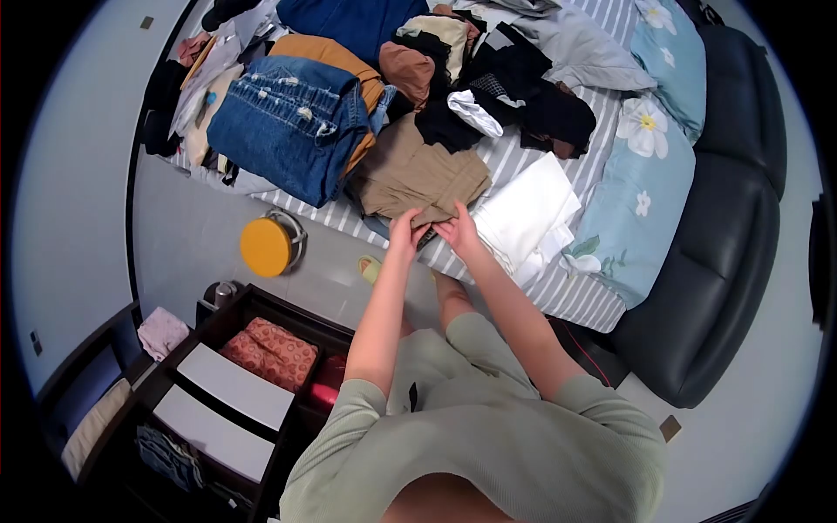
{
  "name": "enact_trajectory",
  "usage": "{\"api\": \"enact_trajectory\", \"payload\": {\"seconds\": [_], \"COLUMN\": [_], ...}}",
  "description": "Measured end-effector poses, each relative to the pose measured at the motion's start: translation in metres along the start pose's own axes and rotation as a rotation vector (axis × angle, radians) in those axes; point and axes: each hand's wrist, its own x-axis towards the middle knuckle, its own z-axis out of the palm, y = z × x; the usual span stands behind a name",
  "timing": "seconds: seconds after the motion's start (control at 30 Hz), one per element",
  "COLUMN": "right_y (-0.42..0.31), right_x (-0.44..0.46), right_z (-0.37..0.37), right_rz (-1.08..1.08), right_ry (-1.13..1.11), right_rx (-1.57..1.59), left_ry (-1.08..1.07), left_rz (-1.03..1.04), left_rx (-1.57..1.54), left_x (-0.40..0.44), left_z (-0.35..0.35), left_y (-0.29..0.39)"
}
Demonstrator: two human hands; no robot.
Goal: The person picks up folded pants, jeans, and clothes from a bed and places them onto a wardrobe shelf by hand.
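Both hands on the khaki garment (427, 174), at the near edge of the bed (565, 302). Left hand (406, 231) pinches its near edge, thumb on top, other fingers mostly tucked out of sight. Right hand (459, 230) grips the same edge just beside it, also narrow; fingertips partly covered by cloth. Garment's underside hidden; can't tell if it's trousers or shorts. Small dark patch under the hands, can't make out what.

Right of the garment: white folded cloth (527, 209), its left edge close to the right forearm. Left: blue jeans (283, 131) lying over a tan-brown garment (327, 54), which is mostly covered. Far side: black clothes (558, 113) in a heap, individual pieces hard to separate, white bundle (475, 113) on top. Dark blue fabric (349, 17) behind is cut off by the top of the view.

Near left: open drawer with red patterned fabric (270, 353), folds unclear. Left slipper (370, 268) only partly visible.
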Motion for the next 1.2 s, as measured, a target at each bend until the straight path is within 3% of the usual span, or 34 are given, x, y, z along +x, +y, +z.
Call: {"api": "enact_trajectory", "payload": {"seconds": [0.07,0.23,0.33,0.43,0.57,0.6,0.73,0.83,0.87,1.0,1.1,1.2], "right_y": [-0.016,-0.032,-0.03,-0.034,-0.041,-0.044,-0.062,-0.067,-0.069,-0.062,-0.052,-0.048], "right_x": [-0.003,0.024,0.036,0.023,0.017,0.017,0.008,-0.004,-0.012,-0.024,-0.036,-0.05], "right_z": [0.011,0.008,0.001,0.005,-0.003,-0.008,-0.023,-0.033,-0.036,-0.07,-0.084,-0.086], "right_rz": [0.101,0.097,0.115,0.153,0.19,0.2,0.333,0.294,0.275,0.234,0.173,0.141], "right_ry": [-0.047,-0.153,-0.148,-0.102,-0.092,-0.094,-0.162,-0.129,-0.121,-0.162,-0.184,-0.197], "right_rx": [0.191,0.242,0.262,0.351,0.393,0.4,0.428,0.334,0.295,0.136,0.036,-0.001], "left_ry": [-0.054,-0.148,-0.31,-0.336,-0.324,-0.395,-0.008,-0.039,-0.154,-0.359,-0.318,-0.296], "left_rz": [-0.017,0.045,0.15,0.081,0.063,0.111,0.059,0.12,0.093,-0.239,-0.303,-0.386], "left_rx": [-0.012,-0.032,-0.313,-0.611,-0.68,-0.611,-0.324,-0.253,-0.304,-0.269,0.037,0.249], "left_x": [-0.001,-0.013,-0.013,-0.025,-0.003,0.002,0.014,0.048,0.051,0.04,0.058,0.018], "left_z": [0.001,0.0,-0.005,0.0,-0.021,-0.023,-0.015,-0.027,-0.027,-0.027,-0.051,-0.031], "left_y": [0.001,-0.004,-0.006,0.017,0.031,0.035,0.065,0.075,0.078,0.095,0.078,0.079]}}
